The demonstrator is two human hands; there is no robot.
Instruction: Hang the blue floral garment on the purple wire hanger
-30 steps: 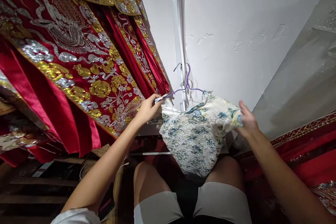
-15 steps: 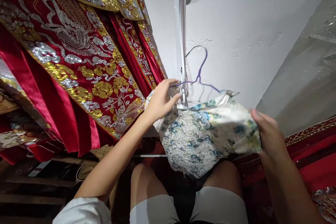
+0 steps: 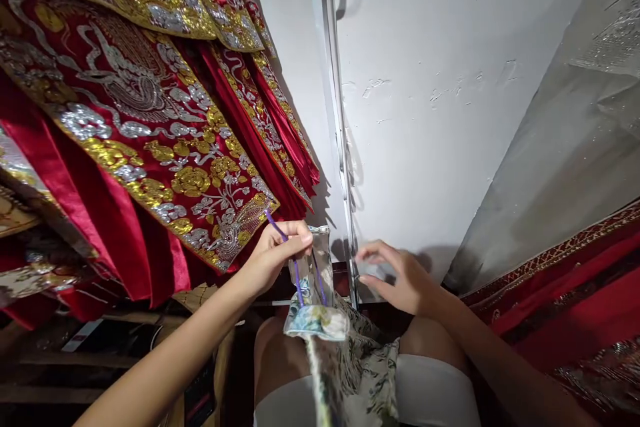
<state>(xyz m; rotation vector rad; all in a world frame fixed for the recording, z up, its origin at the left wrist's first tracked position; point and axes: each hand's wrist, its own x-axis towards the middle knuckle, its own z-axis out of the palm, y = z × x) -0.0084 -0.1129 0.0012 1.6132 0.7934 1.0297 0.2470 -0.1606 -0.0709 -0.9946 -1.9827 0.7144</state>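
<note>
My left hand (image 3: 275, 253) is closed on a thin purple wire hanger (image 3: 295, 267), held tilted just in front of my knees. A white garment with blue and green floral print (image 3: 345, 360) hangs from the hanger and drapes down onto my lap between my thighs. My right hand (image 3: 400, 277) hovers just right of the garment with fingers spread and holds nothing.
Red robes with gold and silver embroidery (image 3: 150, 120) hang thickly on the left. A white wall (image 3: 425, 113) with a vertical metal strip (image 3: 337, 113) is straight ahead. Silver cloth (image 3: 565, 147) and red embroidered fabric (image 3: 575, 307) lie on the right.
The hanger and printed garment dropped from in front of the wall to my lap. My right hand let go of the cloth and opened. My left hand shifted onto the hanger wire.
</note>
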